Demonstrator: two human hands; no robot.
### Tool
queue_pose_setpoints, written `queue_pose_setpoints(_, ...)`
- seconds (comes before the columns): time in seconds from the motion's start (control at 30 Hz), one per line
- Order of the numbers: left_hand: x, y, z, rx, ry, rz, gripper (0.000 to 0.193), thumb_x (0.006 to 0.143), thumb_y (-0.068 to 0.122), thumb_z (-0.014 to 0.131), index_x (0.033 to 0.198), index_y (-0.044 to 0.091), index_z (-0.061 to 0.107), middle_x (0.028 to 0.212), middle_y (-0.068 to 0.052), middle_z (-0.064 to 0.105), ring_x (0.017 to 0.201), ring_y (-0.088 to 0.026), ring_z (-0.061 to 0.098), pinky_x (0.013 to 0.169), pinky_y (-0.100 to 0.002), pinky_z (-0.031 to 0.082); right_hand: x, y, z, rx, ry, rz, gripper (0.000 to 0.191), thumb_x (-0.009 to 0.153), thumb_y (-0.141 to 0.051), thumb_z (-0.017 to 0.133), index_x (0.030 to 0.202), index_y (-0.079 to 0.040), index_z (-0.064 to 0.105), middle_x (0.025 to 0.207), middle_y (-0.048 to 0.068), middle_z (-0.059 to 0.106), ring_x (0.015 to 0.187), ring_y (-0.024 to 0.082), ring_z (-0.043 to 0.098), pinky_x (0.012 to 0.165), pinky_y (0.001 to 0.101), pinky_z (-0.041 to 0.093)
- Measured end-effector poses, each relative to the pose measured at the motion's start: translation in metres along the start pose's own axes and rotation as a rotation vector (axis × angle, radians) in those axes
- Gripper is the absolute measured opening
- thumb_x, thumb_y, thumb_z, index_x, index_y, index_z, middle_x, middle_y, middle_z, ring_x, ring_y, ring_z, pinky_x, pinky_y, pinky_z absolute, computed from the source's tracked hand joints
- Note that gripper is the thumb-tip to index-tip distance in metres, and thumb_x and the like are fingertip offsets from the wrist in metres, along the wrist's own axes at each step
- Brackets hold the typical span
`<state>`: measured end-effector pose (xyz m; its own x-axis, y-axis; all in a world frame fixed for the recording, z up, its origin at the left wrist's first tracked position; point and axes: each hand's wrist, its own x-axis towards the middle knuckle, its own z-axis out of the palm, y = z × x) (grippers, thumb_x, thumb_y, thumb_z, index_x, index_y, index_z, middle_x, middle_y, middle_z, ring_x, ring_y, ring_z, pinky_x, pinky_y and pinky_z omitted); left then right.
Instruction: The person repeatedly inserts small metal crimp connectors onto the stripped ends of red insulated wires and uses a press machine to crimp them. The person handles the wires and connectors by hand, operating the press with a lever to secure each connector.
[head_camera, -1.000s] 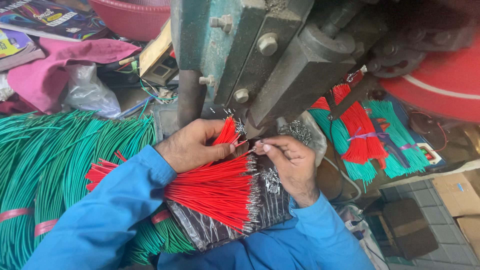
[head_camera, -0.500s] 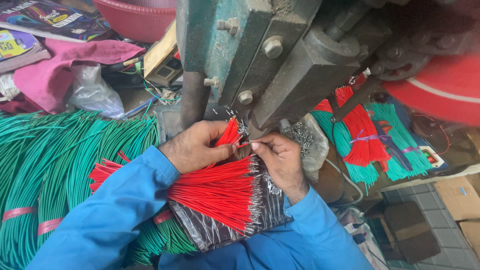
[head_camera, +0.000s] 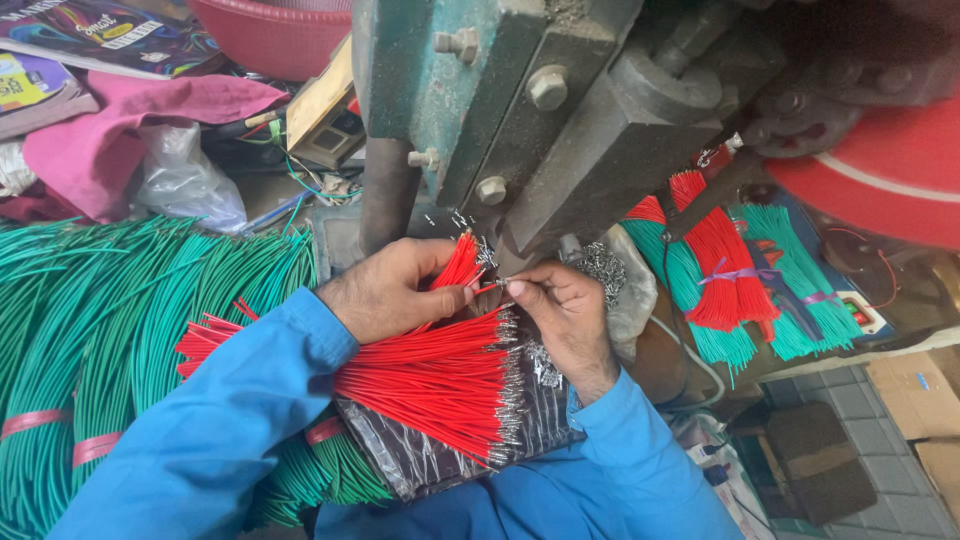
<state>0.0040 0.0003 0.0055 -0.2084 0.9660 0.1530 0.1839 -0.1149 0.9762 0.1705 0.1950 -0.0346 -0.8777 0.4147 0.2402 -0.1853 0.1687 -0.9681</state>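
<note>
My left hand (head_camera: 395, 290) grips a small bunch of short red wires (head_camera: 460, 265) that fan upward toward the green metal press (head_camera: 470, 90). My right hand (head_camera: 560, 305) pinches a single red wire by its end, right beside the left thumb, just under the machine's dark block (head_camera: 620, 150). Below both hands lies a large bundle of red wires with metal tips (head_camera: 440, 380), resting on a dark plastic sheet (head_camera: 420, 460) on my lap. Both arms wear blue sleeves.
A thick heap of long green wires (head_camera: 120, 340) fills the left. Tied bundles of red and green wires (head_camera: 730, 270) lie at the right. A pink cloth (head_camera: 120, 120), a clear bag (head_camera: 185, 180) and a red basin (head_camera: 270, 35) sit behind. Cardboard boxes (head_camera: 915, 400) stand lower right.
My right hand has shifted slightly left and down, closer to the left thumb, still pinching a wire. The left hand keeps its grip on the bunch.
</note>
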Motion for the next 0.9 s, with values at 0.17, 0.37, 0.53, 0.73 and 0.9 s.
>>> queue_pose_setpoints(0.17, 0.001, -0.001, 0.000, 0.004, -0.023, -0.078, 0.017, 0.095, 0.011, 0.063, 0.110, 0.004, 0.065, 0.085, 0.002, 0.066, 0.074, -0.005, 0.056, 0.065, -0.026, 0.052, -0.001, -0.001, 0.000, -0.015, -0.004, -0.011, 0.011, 0.098, -0.004, 0.070, 0.106, 0.005, 0.071, 0.097, 0.008, 0.076, 0.088, 0.010, 0.069, 0.082, 0.0229, 0.056)
queue_pose_setpoints(0.37, 0.002, -0.002, 0.001, 0.117, -0.020, 0.044, 0.018, 0.095, 0.012, 0.065, 0.110, 0.003, 0.066, 0.091, -0.001, 0.073, 0.087, -0.006, 0.061, 0.081, -0.028, 0.055, -0.001, -0.001, 0.000, 0.005, -0.002, 0.013, 0.013, 0.098, -0.004, 0.070, 0.107, 0.004, 0.071, 0.098, 0.008, 0.076, 0.089, 0.010, 0.069, 0.082, 0.0231, 0.056)
queue_pose_setpoints(0.53, 0.001, 0.003, 0.002, 0.220, -0.004, 0.042, 0.021, 0.093, 0.014, 0.065, 0.111, 0.004, 0.066, 0.091, -0.006, 0.075, 0.086, -0.009, 0.066, 0.083, -0.030, 0.056, -0.001, 0.000, 0.000, -0.018, -0.004, -0.001, 0.013, 0.098, -0.005, 0.071, 0.107, 0.004, 0.071, 0.099, 0.008, 0.076, 0.090, 0.009, 0.069, 0.083, 0.0234, 0.056)
queue_pose_setpoints(0.73, 0.000, 0.012, 0.004, 0.347, 0.025, 0.009, 0.024, 0.091, 0.020, 0.065, 0.111, 0.007, 0.067, 0.089, -0.012, 0.075, 0.083, -0.019, 0.074, 0.080, -0.035, 0.058, -0.003, 0.000, -0.002, -0.018, -0.005, -0.001, 0.015, 0.097, -0.005, 0.071, 0.109, 0.003, 0.072, 0.102, 0.009, 0.076, 0.092, 0.010, 0.069, 0.084, 0.0239, 0.056)
queue_pose_setpoints(0.9, -0.001, 0.017, 0.006, 0.418, 0.049, 0.014, 0.027, 0.090, 0.023, 0.066, 0.112, 0.008, 0.067, 0.092, -0.015, 0.075, 0.089, -0.027, 0.076, 0.080, -0.039, 0.058, -0.003, 0.000, -0.002, 0.003, -0.015, -0.007, 0.015, 0.098, -0.004, 0.071, 0.111, 0.003, 0.071, 0.104, 0.009, 0.076, 0.094, 0.010, 0.069, 0.086, 0.0243, 0.057)
